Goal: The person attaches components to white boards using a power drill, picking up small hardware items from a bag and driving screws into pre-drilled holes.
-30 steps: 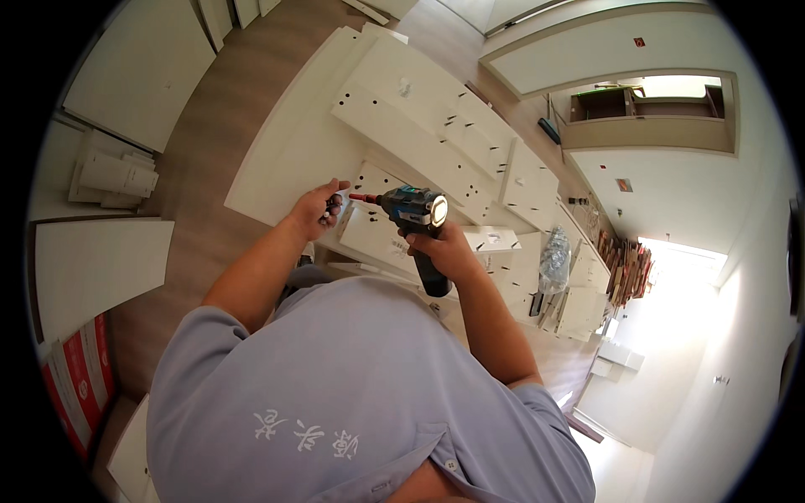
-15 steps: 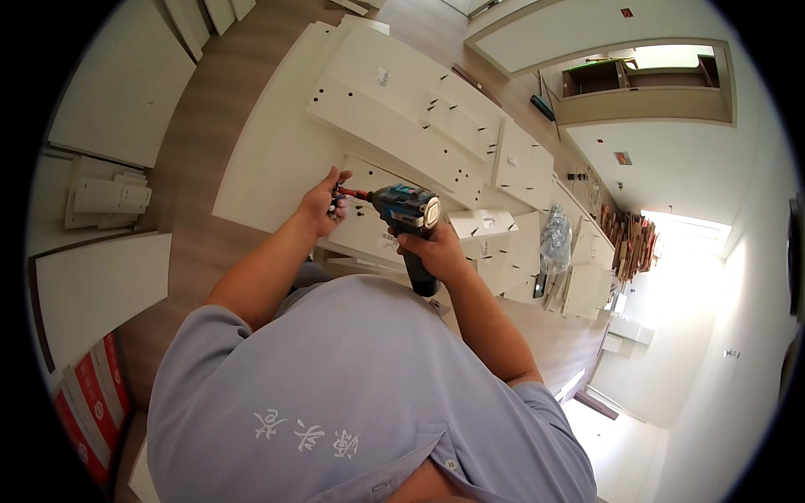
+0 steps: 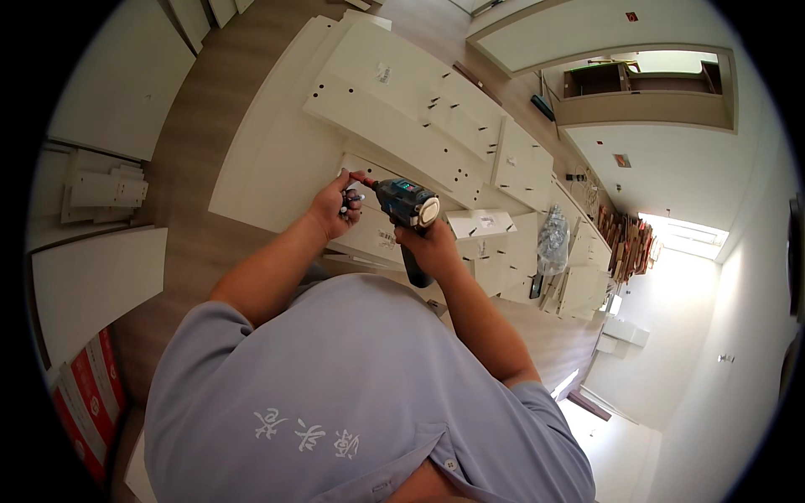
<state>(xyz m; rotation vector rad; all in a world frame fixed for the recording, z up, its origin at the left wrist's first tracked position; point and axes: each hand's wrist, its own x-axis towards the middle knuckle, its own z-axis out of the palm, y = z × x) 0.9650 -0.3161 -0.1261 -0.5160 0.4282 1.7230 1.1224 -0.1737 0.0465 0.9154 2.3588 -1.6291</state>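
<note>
My right hand (image 3: pixel 433 249) is wrapped round the grip of a teal and black cordless driver (image 3: pixel 405 201). Its red-collared bit end points left, toward my left hand. My left hand (image 3: pixel 333 208) is closed on several small dark and pale furniture fasteners (image 3: pixel 349 204), held in the curled fingers. Thumb and forefinger reach to the tip of the driver; whether they pinch a screw there is too small to tell. Both hands are over a white panel (image 3: pixel 366 228) with dark holes, at the near edge of the stacked boards.
Drilled white panels (image 3: pixel 386 109) lie stacked ahead, several with upright dark pins. A clear plastic bag (image 3: pixel 553 241) and a dark phone-like object (image 3: pixel 537 287) lie to the right. White boards (image 3: pixel 117 92) lean at the left. Red-and-white cartons (image 3: pixel 92 402) stand at the lower left.
My left hand has moved slightly right and up, with the fasteners still in it. The driver's tip has swung up and a little right, and its body has tilted.
</note>
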